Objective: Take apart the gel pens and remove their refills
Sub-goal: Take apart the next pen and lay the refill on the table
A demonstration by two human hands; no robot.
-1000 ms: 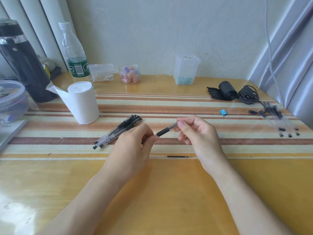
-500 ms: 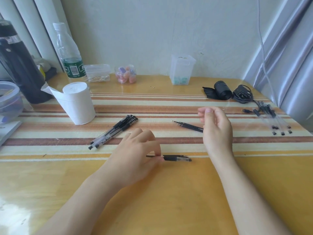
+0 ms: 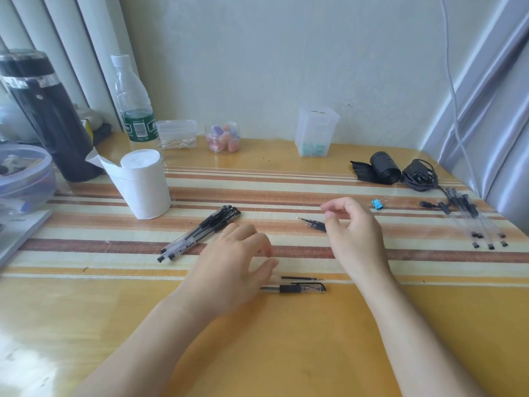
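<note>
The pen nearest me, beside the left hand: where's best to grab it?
Pinch the pen at its black band, from above, fingers on its near and far sides; it lies flat, crosswise, with the left hand at its left end.

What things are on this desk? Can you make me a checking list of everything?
Surface: yellow table, striped mat across it.
Job's things: gel pens bundled left; refills mid-mat; empty barrels right; one pen and thin refill in front.
Clutter: tissue roll, water bottle, black flask, blue clip.
Hands: left hand and right hand open, holding nothing.
Cables: black cable coiled; white cord hanging.
Surroundings: wall, curtain.
</note>
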